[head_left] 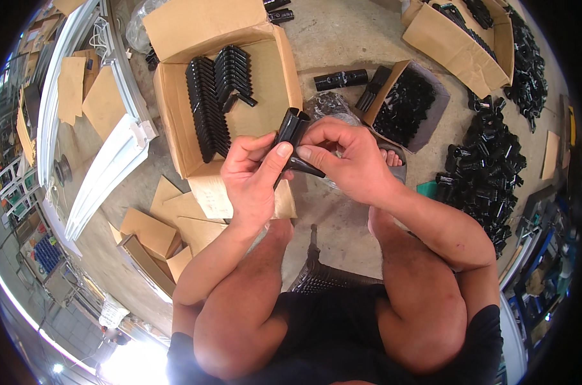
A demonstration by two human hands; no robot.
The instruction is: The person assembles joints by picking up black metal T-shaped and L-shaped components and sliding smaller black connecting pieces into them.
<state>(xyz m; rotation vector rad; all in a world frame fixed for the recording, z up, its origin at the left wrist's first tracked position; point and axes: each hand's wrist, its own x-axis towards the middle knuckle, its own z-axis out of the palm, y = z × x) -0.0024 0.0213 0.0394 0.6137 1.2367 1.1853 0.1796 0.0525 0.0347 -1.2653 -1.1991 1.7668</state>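
Observation:
A glossy black tube fitting [293,129] with an open split end and a tapering side branch is held up over the near edge of a carton. My left hand [255,172] is closed round its body, with the thumb pressed along the front. Close against the side branch, my right hand [350,157] has its thumb and fingers pinched together, touching the fitting. Whether a small part sits between those fingertips is hidden. The open carton [265,70] beyond my left hand holds black fittings stacked in two neat rows, with a loose one beside them.
A smaller box [425,131] of small black parts stands beyond my right hand, beside a clear plastic bag [332,106]. Black fittings [480,167] lie heaped at the right, below another carton [458,54]. Cardboard pieces [153,231] and white metal rails [104,179] lie at the left.

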